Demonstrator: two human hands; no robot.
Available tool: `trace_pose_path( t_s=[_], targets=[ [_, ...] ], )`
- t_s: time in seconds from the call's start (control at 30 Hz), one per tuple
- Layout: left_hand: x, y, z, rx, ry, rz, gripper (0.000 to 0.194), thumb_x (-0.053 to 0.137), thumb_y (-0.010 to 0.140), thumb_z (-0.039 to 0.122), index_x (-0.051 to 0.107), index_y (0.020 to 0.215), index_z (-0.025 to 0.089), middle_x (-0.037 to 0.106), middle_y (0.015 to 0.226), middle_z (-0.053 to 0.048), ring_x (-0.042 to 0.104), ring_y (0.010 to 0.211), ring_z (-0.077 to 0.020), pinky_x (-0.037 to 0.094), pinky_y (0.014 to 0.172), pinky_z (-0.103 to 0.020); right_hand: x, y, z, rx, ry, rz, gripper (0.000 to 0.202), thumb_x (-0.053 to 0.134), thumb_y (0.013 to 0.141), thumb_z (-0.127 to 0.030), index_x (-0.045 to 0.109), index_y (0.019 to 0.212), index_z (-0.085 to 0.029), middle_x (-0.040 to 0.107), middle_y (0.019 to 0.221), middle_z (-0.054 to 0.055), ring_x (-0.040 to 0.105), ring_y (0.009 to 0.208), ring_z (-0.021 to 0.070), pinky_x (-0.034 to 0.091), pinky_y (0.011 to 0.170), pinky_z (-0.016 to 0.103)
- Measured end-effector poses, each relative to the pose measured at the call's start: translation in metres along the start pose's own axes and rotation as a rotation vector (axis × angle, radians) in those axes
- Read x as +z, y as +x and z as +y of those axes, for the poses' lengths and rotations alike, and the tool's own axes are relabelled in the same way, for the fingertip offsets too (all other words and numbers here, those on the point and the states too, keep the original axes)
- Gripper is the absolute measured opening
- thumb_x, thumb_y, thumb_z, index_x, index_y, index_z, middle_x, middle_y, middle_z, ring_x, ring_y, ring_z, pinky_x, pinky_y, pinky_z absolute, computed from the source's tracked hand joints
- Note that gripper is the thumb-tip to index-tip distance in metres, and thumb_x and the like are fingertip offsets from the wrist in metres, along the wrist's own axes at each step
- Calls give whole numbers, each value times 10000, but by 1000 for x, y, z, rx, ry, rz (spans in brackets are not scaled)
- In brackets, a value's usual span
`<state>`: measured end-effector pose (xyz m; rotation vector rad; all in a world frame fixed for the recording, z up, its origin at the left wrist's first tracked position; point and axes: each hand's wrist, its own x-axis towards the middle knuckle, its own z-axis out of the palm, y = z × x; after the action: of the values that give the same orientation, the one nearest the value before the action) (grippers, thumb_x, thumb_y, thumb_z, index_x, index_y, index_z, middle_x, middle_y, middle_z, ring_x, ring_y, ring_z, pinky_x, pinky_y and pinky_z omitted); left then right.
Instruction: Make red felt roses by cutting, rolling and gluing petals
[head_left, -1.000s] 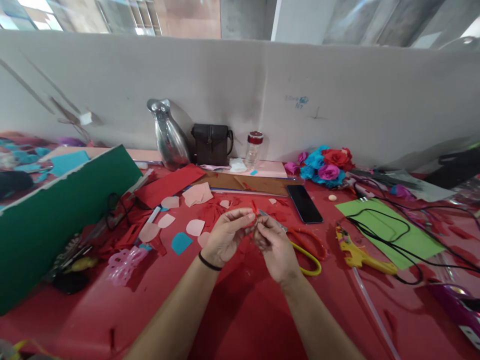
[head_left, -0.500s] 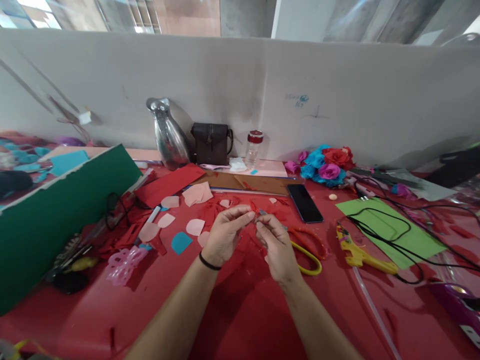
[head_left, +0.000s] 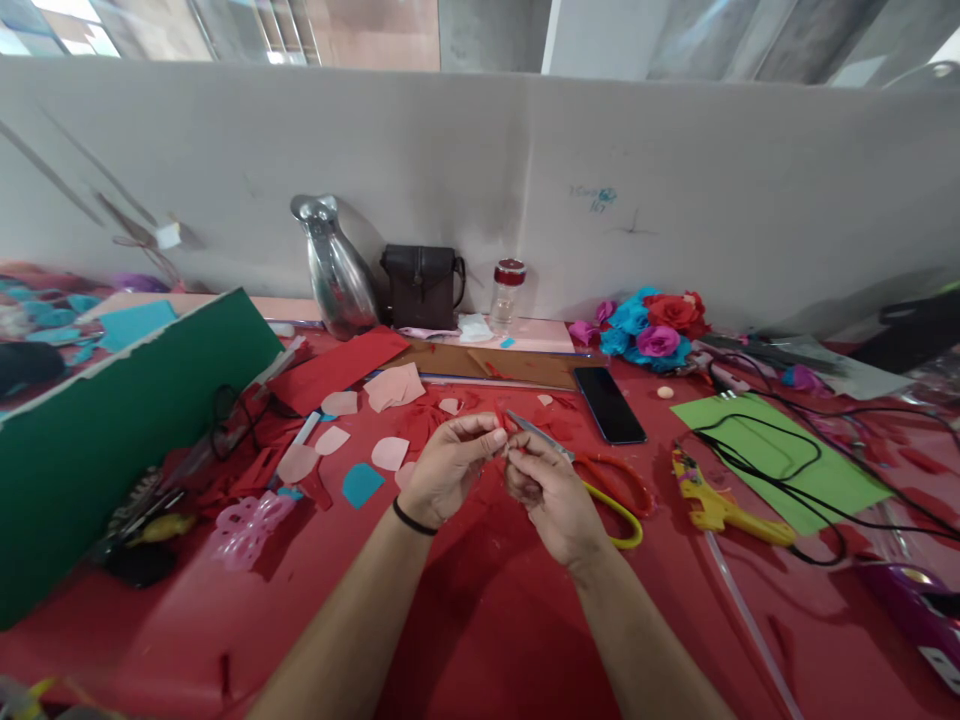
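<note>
Both hands meet over the middle of the red table (head_left: 480, 610). My left hand (head_left: 452, 465), with a black band at the wrist, pinches a small piece of red paper (head_left: 504, 422) between thumb and fingertips. Close against it on the right, my right hand (head_left: 551, 490) has its fingers curled and pressed together at the lower end of the red piece; what exactly they grip is too small to tell. Scissors (head_left: 616, 515) with red and yellow handles lie just beyond and right of my right hand, their blades partly behind it.
Pink and blue paper petals (head_left: 364, 485) lie left of my hands. A phone (head_left: 609, 405), a yellow glue gun (head_left: 724, 512) and black cables on green paper (head_left: 787, 450) are at right. A green board (head_left: 142, 430) stands left; a steel jug (head_left: 336, 270) stands behind.
My right hand has shifted slightly left, closer to my left hand, and its fingers are more curled. More of the scissors' blades shows behind it.
</note>
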<state>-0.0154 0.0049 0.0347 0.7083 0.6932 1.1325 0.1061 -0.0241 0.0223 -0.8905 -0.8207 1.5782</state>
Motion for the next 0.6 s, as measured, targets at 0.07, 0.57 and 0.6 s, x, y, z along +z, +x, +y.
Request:
trace_pose_path(
  t_s=[0.07, 0.57, 0.6],
  targets=[
    [0, 0, 0, -2, 3, -1, 222, 840, 525, 174, 636, 600, 125, 587, 590, 22, 525, 565, -63, 422, 587, -185, 1, 0, 0, -18, -13, -7, 189, 670, 662, -338, 548, 706, -200, 331, 485, -95, 210, 455, 72, 143, 470, 250],
    [0, 0, 0, 40, 4, -18, 236, 861, 498, 222, 659, 592, 144, 588, 601, 20, 508, 587, -87, 412, 594, -217, 2, -2, 6, -165, -132, -14, 185, 638, 749, -385, 575, 760, -211, 362, 527, -76, 292, 492, 94, 243, 498, 248],
    [0, 0, 1, 45, -1, -10, 234, 861, 496, 216, 664, 598, 144, 594, 608, 19, 512, 593, -87, 414, 599, -213, 2, -2, 7, -192, -177, -1, 187, 629, 767, -392, 575, 779, -213, 378, 531, -74, 315, 495, 98, 257, 499, 248]
  ],
)
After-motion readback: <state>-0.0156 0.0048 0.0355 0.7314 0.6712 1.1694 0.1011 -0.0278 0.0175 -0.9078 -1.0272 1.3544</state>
